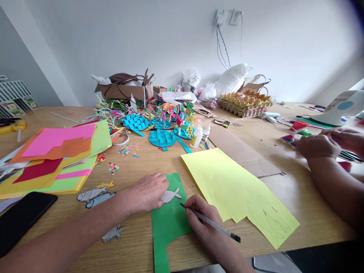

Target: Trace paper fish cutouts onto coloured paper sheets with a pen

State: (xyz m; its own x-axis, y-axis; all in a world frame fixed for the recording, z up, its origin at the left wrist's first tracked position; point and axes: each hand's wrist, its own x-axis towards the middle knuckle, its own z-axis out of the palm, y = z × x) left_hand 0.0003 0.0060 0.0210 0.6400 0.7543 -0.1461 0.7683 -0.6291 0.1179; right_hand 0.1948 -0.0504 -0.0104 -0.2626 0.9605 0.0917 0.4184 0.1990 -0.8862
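Observation:
My left hand (148, 191) holds a grey-white paper fish (171, 195) down on a sheet of green paper (170, 223), covering its head end while the tail shows. My right hand (203, 218) rests on the same sheet's right edge with fingers closed round a pen (217, 225). Its dark tip hovers at or just above the green paper, below the fish's tail; contact is unclear. Faint lines are drawn near the sheet's top. More fish cutouts (92, 193) lie left of my left forearm, one partly hidden beneath it.
Yellow paper (227, 178) with pencilled fish outlines lies right of my hands. Coloured sheets (62, 144) and a black phone (25, 220) are at left. Glue bottles (196, 136), blue woven paper crafts (162, 138) and egg trays (246, 102) stand behind. Another person's hands (321, 144) work at right.

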